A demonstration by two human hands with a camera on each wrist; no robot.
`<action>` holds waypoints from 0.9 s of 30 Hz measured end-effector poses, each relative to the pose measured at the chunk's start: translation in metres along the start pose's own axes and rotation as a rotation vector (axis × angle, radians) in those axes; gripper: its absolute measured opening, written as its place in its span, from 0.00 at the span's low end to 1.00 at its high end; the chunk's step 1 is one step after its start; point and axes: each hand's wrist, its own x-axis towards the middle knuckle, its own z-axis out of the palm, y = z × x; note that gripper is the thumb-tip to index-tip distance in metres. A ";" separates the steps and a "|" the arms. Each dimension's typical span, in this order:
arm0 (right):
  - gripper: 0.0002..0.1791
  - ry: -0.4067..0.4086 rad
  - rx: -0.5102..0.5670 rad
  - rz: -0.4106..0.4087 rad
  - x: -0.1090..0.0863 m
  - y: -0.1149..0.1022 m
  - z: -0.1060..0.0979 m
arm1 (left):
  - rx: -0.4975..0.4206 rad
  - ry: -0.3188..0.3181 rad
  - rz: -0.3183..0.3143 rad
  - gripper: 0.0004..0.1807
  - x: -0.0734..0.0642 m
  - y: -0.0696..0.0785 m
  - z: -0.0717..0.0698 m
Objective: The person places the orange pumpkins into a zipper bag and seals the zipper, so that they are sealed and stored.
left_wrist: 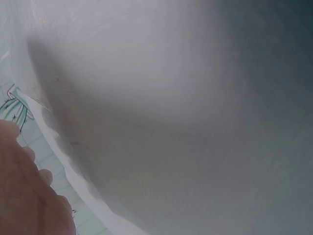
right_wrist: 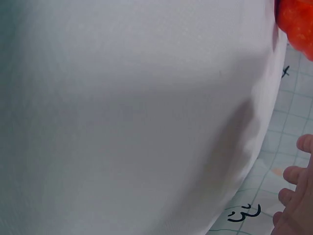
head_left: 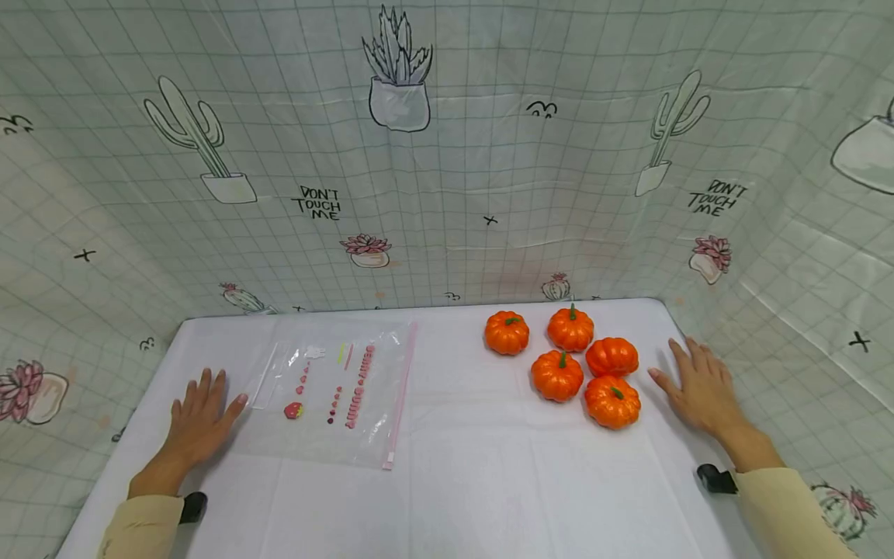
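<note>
Head view: L hand (head_left: pixel 196 421) splayed, holding nothing, beside a clear bag (head_left: pixel 318 394); R hand (head_left: pixel 705 390) likewise, near five pumpkins (head_left: pixel 556 376), R side of white table (head_left: pixel 461 481). Prob. a pre-pickup pause; next move likely calls for R hand reaching inward. L hand's contact w/ bag hard to tell.
</note>
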 end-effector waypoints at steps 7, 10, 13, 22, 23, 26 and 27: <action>0.45 -0.007 -0.010 0.000 -0.004 0.000 0.001 | -0.004 -0.009 -0.003 0.47 0.001 -0.001 0.001; 0.44 -0.003 -0.008 -0.007 -0.007 0.000 0.001 | 0.004 -0.007 -0.003 0.47 0.002 0.001 0.001; 0.44 0.007 0.000 -0.008 -0.009 -0.001 0.001 | 0.009 0.002 0.004 0.47 0.002 0.005 0.000; 0.44 0.009 0.002 0.000 -0.013 -0.005 0.003 | 0.007 0.022 0.030 0.48 0.001 0.017 0.004; 0.45 0.006 -0.002 0.002 -0.014 -0.006 0.003 | 0.010 0.022 0.032 0.48 0.002 0.018 0.005; 0.45 0.002 -0.015 0.002 -0.015 -0.008 0.004 | 0.013 0.019 0.032 0.49 0.003 0.023 0.006; 0.45 0.002 -0.018 0.001 -0.015 -0.010 0.004 | 0.013 0.018 0.032 0.49 0.003 0.025 0.006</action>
